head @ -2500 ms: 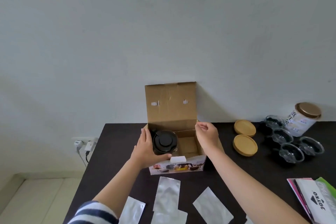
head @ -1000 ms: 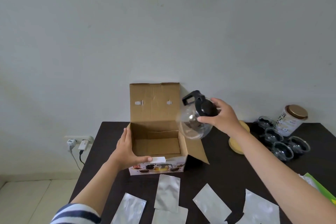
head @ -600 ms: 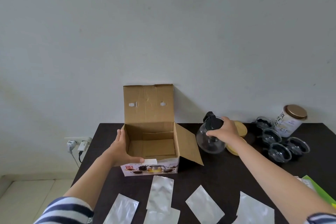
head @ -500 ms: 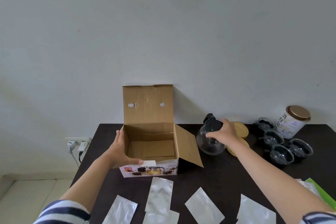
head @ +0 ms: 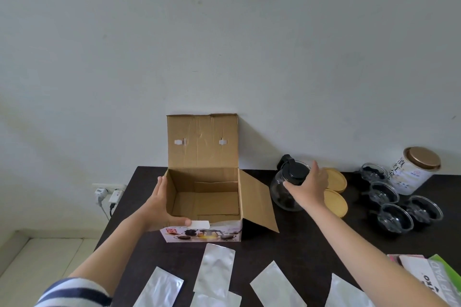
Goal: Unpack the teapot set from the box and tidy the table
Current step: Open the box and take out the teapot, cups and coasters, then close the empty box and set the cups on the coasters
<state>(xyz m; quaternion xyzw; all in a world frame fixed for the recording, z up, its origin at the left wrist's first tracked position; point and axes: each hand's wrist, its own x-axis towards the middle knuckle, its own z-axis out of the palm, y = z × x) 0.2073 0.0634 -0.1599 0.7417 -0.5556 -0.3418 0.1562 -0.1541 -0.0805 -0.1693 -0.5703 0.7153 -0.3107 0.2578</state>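
Note:
The open cardboard box (head: 202, 143) stands on the dark table (head: 301, 242) with its lid flap upright and its inside empty. My left hand (head: 159, 204) grips its front left corner, thumb on the front edge. To the right of the box the glass teapot (head: 283, 195) with a black lid stands upright on the table. My right hand (head: 310, 189) rests against the lid with fingers spread and loosened. Several glass cups (head: 394, 218) sit further right.
Two bamboo lids (head: 335, 178) lie just behind my right hand. A white tin (head: 411, 171) with a gold lid stands at the back right. Several silver pouches (head: 214, 266) lie along the front edge, and booklets (head: 429, 279) at the front right. The box's side flap (head: 257, 203) hangs open toward the teapot.
My right hand lifted the teapot out of the box, carried it right and set it on the table; its fingers have now spread off the lid. My left hand stays on the box.

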